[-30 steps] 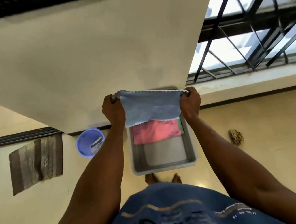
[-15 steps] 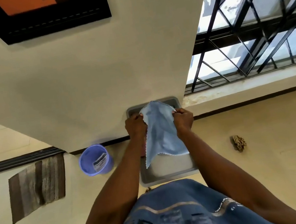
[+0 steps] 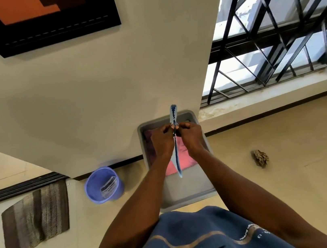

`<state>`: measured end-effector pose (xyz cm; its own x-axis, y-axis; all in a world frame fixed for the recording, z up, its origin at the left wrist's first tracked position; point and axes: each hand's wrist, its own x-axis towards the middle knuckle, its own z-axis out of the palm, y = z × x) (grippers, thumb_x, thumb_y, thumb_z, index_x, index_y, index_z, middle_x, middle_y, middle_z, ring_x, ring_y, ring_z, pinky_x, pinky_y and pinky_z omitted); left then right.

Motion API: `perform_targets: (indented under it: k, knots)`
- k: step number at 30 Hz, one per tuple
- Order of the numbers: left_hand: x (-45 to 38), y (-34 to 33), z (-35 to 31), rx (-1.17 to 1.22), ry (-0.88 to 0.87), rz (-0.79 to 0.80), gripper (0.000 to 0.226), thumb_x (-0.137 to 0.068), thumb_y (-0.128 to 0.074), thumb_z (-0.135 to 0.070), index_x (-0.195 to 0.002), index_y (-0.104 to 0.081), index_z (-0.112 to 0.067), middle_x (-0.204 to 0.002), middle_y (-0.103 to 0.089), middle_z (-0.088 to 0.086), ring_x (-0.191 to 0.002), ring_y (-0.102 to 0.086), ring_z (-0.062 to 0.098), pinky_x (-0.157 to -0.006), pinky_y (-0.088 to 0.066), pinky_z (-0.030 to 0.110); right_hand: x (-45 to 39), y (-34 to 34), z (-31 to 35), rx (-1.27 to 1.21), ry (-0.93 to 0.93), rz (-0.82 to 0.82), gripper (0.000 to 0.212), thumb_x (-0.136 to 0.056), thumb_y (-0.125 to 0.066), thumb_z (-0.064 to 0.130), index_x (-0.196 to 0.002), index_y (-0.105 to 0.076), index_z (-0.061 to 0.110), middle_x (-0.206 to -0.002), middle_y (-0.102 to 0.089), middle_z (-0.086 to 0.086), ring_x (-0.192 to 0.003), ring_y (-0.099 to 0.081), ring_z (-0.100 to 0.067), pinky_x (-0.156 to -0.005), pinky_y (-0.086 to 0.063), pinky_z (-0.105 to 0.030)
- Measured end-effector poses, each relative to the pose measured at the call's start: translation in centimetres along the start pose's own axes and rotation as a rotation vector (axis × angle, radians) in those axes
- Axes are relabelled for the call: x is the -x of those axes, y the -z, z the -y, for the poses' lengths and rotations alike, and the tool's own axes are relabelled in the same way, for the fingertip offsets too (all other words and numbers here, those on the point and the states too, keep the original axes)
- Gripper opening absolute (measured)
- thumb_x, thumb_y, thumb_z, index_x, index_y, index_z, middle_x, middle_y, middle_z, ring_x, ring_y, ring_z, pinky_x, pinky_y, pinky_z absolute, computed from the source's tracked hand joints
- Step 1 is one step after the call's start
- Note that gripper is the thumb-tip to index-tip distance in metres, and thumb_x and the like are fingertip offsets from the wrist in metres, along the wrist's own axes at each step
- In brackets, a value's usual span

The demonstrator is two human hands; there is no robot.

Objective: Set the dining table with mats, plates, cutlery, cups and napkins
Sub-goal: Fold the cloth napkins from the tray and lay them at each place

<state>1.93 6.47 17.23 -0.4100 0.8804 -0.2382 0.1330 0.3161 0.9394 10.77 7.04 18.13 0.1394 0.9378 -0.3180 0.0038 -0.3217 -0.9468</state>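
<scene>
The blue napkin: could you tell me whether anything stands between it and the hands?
Nothing does. The left hand and right hand both pinch the folded blue napkin directly, above the grey tray.

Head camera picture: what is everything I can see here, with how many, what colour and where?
blue napkin: one, light blue, folded edge-on, pinched between both hands over the tray
grey tray: one, grey, on the floor by the wall
pink cloth: one, pink, lying in the tray
bucket: one, lilac-blue, on the floor left of the tray
striped mat: one, brown and grey, far left on the floor
framed picture: one, orange with black frame, on the wall
window grille: one, black, at right
brown lump: one, on the floor right; unclear what
left hand: pinches napkin
right hand: pinches napkin
</scene>
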Motion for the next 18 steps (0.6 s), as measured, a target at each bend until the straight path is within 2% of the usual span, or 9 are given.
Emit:
perform_targets:
  k: [4, 7, 11, 13, 16, 18]
  knots:
    - [-0.07, -0.15, -0.23, 0.014, -0.013, 0.021, 0.016, -0.093, -0.061, -0.011, -0.092, -0.077, -0.009, -0.083, -0.074, 0.004, -0.073, -0.066, 0.012, -0.069, -0.052, 0.022, 0.09, 0.04, 0.49, -0.075, -0.009, -0.011, 0.017, -0.086, -0.067, 0.000, -0.078, -0.072, 0.014, -0.086, -0.073, -0.014, -0.085, -0.071, -0.029, -0.085, -0.058, -0.045]
    - [-0.20, -0.18, -0.38, 0.034, -0.009, 0.036, 0.017, -0.093, -0.059, -0.008, -0.092, -0.076, -0.009, -0.081, -0.071, 0.002, -0.074, -0.066, 0.012, -0.072, -0.053, 0.023, 0.09, 0.11, 0.60, -0.092, -0.021, 0.006, 0.014, -0.086, -0.067, 0.000, -0.082, -0.073, 0.012, -0.090, -0.073, -0.014, -0.088, -0.071, -0.027, -0.087, -0.058, -0.043]
    - [-0.56, -0.22, -0.12, 0.009, 0.002, 0.072, 0.018, -0.095, -0.056, -0.008, -0.093, -0.074, -0.007, -0.087, -0.073, 0.009, -0.072, -0.064, 0.010, -0.069, -0.051, 0.023, 0.01, 0.29, 0.31, -0.078, -0.043, 0.014, 0.014, -0.088, -0.066, 0.003, -0.085, -0.074, 0.015, -0.092, -0.074, -0.012, -0.091, -0.071, -0.028, -0.088, -0.057, -0.044]
    - [-0.67, -0.22, -0.18, -0.010, -0.004, 0.096, 0.017, -0.096, -0.057, -0.011, -0.092, -0.073, -0.009, -0.082, -0.071, 0.004, -0.071, -0.065, 0.010, -0.068, -0.053, 0.020, -0.12, 0.38, 0.21, -0.061, -0.048, 0.008, 0.018, -0.088, -0.065, 0.005, -0.082, -0.074, 0.018, -0.090, -0.074, -0.008, -0.089, -0.071, -0.027, -0.087, -0.058, -0.044]
    - [-0.66, 0.03, -0.67, -0.018, -0.040, 0.139, 0.016, -0.097, -0.057, -0.011, -0.095, -0.072, -0.012, -0.075, -0.066, -0.007, -0.065, -0.061, 0.002, -0.057, -0.046, 0.009, -0.20, 0.33, 0.18, -0.052, -0.055, -0.018, 0.024, -0.089, -0.058, 0.002, -0.083, -0.075, 0.018, -0.091, -0.074, -0.007, -0.089, -0.070, -0.024, -0.086, -0.058, -0.042]
    - [-0.86, 0.23, -0.77, -0.012, -0.054, 0.181, 0.013, -0.096, -0.059, -0.012, -0.093, -0.072, -0.016, -0.077, -0.068, -0.006, -0.068, -0.063, 0.002, -0.064, -0.048, 0.013, -0.04, 0.34, 0.39, -0.048, -0.056, -0.016, 0.026, -0.091, -0.055, 0.002, -0.086, -0.074, 0.018, -0.097, -0.073, -0.009, -0.092, -0.069, -0.025, -0.086, -0.058, -0.040]
